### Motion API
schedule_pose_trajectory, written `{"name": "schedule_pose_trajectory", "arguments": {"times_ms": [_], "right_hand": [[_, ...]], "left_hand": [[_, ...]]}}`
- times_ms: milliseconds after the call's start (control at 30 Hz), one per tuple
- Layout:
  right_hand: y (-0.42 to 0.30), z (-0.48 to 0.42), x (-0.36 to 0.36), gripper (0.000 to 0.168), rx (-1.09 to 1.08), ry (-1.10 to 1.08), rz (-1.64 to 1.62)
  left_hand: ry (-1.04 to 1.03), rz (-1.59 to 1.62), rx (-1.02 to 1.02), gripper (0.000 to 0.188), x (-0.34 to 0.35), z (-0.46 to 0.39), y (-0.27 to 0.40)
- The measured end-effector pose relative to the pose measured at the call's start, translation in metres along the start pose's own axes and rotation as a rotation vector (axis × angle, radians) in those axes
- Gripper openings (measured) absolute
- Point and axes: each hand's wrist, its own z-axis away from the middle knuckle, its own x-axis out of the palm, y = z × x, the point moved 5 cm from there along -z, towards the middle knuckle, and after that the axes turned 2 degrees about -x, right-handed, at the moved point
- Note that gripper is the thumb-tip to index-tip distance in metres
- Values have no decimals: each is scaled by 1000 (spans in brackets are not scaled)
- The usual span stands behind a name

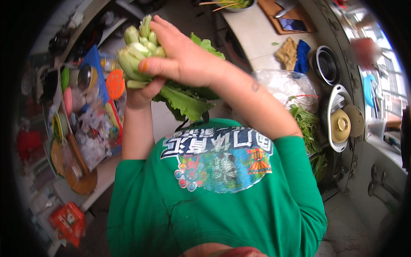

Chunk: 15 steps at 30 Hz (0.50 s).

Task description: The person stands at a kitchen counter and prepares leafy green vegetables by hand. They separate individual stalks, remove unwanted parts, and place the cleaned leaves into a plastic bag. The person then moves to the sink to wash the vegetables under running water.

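A leafy green vegetable point(136, 57) with a thick, knobbly, pale green stem base is held up between both hands, ahead of my green shirt. Over its side lies my right hand point(179, 57), fingers stretched forward and thumb across the pale stalks. My left hand point(144, 91) supports it from below on the left; most of that palm and its fingers are hidden behind the stalks. The broad dark leaves point(186, 99) hang toward my chest beneath the right wrist.
Along the right counter point(247, 35) lie a wooden cutting board point(273, 19) with a cleaver point(284, 8) and phone point(292, 25), cloths point(287, 53), a clear plastic bag point(282, 86), loose greens point(303, 125) and a white basket point(335, 93). A cluttered table with plastic bags point(96, 128) stands left.
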Motion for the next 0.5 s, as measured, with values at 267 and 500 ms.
{"name": "schedule_pose_trajectory", "arguments": {"times_ms": [267, 500], "right_hand": [[-37, -48, -19, 108, 61, -400, -378], [-48, -73, 32, 109, -161, -221, -236]], "left_hand": [[173, 42, 27, 56, -48, -42, 15], [259, -108, -23, 50, -78, -34, 54]]}}
